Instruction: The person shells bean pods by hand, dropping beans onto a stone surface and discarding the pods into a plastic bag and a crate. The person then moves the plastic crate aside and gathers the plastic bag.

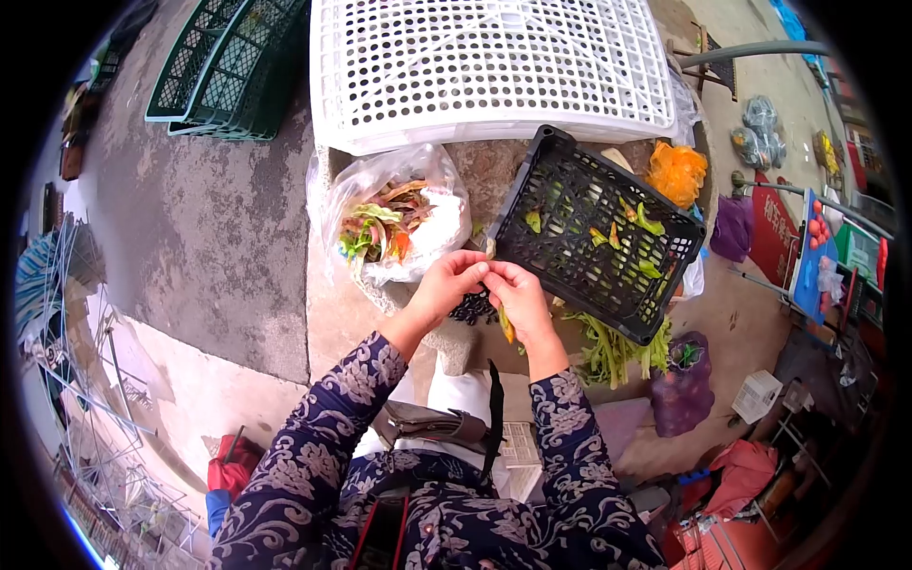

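Observation:
My left hand (450, 287) and my right hand (519, 296) meet in front of me, fingertips pinched together. Between them is a slim yellowish bean pod (506, 324), its lower end hanging below my right fingers; the middle is hidden by my fingers. Just beneath my hands lie dark beans (473, 309), partly covered. To the left of them, a clear plastic bag (442, 214) stands open with pod shells and scraps (385, 223) inside. On the right, a tilted black plastic crate (570, 242) holds several yellow-green pods (649, 220).
A white perforated crate (494, 66) spans the far side. Green crates (228, 71) stand at far left. An orange bag (676, 174) sits behind the black crate; leafy green stalks (613, 351) and a purple mesh bag (682, 385) lie on its near side.

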`<state>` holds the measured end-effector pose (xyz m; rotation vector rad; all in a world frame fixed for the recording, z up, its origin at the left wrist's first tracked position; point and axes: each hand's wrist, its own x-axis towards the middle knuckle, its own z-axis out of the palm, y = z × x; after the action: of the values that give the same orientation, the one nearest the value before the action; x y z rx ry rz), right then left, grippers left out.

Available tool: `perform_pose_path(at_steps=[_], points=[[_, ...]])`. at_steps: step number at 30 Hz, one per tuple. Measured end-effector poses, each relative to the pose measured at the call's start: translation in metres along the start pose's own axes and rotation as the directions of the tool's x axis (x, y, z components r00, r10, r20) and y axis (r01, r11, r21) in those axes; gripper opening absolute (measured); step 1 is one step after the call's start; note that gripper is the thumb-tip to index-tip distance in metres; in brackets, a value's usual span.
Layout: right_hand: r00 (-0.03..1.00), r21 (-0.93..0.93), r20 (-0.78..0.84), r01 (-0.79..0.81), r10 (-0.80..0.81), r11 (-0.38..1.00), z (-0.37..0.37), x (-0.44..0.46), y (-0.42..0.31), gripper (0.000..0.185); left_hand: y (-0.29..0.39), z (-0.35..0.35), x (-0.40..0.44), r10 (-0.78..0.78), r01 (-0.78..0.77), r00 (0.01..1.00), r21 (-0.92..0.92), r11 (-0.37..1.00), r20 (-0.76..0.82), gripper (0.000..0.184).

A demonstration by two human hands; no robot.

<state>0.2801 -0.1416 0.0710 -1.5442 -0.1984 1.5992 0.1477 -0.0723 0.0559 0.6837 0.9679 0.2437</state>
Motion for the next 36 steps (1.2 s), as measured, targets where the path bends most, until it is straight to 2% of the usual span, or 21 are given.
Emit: perform_pose_path(at_steps=[2,4,6,8,11,13,16,20,21,24,26,29,33,35,36], points=[[0.986,-0.27,-0.087,0.115,-0.144,0.956,0.012,-0.001,0.037,0.014,-0.017,-0.016,-0.01,0.021,-0.009,0.997,0.158,0.987,-0.077,0.028],[0.994,-0.286,-0.047,0.076,-0.094,0.955,0.019,-0.009,0.063,0.017,-0.034,-0.029,-0.02,0.042,-0.003,0.988,0.258,0.966,-0.146,0.019],[0.99,-0.391,-0.051,0.102,-0.132,0.915,0.025,-0.012,0.096,0.017,-0.042,-0.04,-0.035,-0.032,0.078,0.987,0.303,0.95,-0.155,0.019],[0.987,-0.507,-0.121,0.034,-0.109,0.861,0.04,-0.022,0.102,0.013,-0.069,-0.056,-0.041,-0.056,0.098,0.988,0.311,0.945,-0.143,0.018],[0.994,-0.31,-0.11,-0.017,-0.018,0.95,0.047,-0.02,0.135,0.014,-0.089,-0.072,-0.048,-0.065,0.096,0.991,0.271,0.958,-0.119,0.017],[0.993,-0.136,-0.112,-0.05,0.035,0.989,0.053,-0.018,0.151,0.017,-0.099,-0.078,-0.049,-0.052,0.085,0.992,0.309,0.947,-0.113,0.015],[0.986,-0.035,-0.11,-0.127,0.122,0.991,0.055,-0.017,0.161,0.01,-0.105,-0.084,-0.047,-0.087,0.109,0.993,0.318,0.942,-0.083,0.014],[0.978,-0.132,-0.21,-0.02,-0.008,0.991,0.053,-0.01,0.179,0.017,-0.109,-0.087,-0.043,-0.152,0.149,0.988,0.267,0.952,-0.012,0.014],[0.976,-0.218,-0.214,-0.001,-0.047,0.976,0.049,-0.007,0.178,0.018,-0.11,-0.086,-0.043,-0.147,0.142,0.989,0.254,0.957,0.0,0.014],[0.978,-0.101,-0.209,-0.026,0.004,0.995,0.035,-0.006,0.165,0.01,-0.111,-0.081,-0.035,-0.146,0.139,0.988,0.151,0.979,0.041,0.016],[0.988,0.095,-0.112,-0.097,0.108,0.991,0.028,-0.012,0.144,0.008,-0.112,-0.078,-0.031,-0.156,0.153,0.986,0.056,0.987,0.06,0.018],[0.994,0.056,-0.033,-0.098,0.1,0.994,0.017,-0.015,0.134,0.011,-0.112,-0.067,-0.028,-0.159,0.159,0.987,0.002,0.987,0.016,0.02],[0.989,-0.027,-0.085,0.122,-0.124,0.992,0.008,-0.01,0.148,0.01,-0.115,-0.055,-0.029,-0.144,0.142,0.989,-0.053,0.988,-0.034,0.021],[0.953,-0.138,-0.118,0.264,-0.281,0.955,0.003,-0.001,0.17,0.01,-0.119,-0.053,-0.027,-0.132,0.132,0.991,0.066,0.989,-0.009,0.021],[0.946,-0.199,-0.115,0.278,-0.304,0.94,0.005,-0.005,0.166,0.011,-0.12,-0.052,-0.028,-0.128,0.127,0.992,0.125,0.984,0.005,0.021]])
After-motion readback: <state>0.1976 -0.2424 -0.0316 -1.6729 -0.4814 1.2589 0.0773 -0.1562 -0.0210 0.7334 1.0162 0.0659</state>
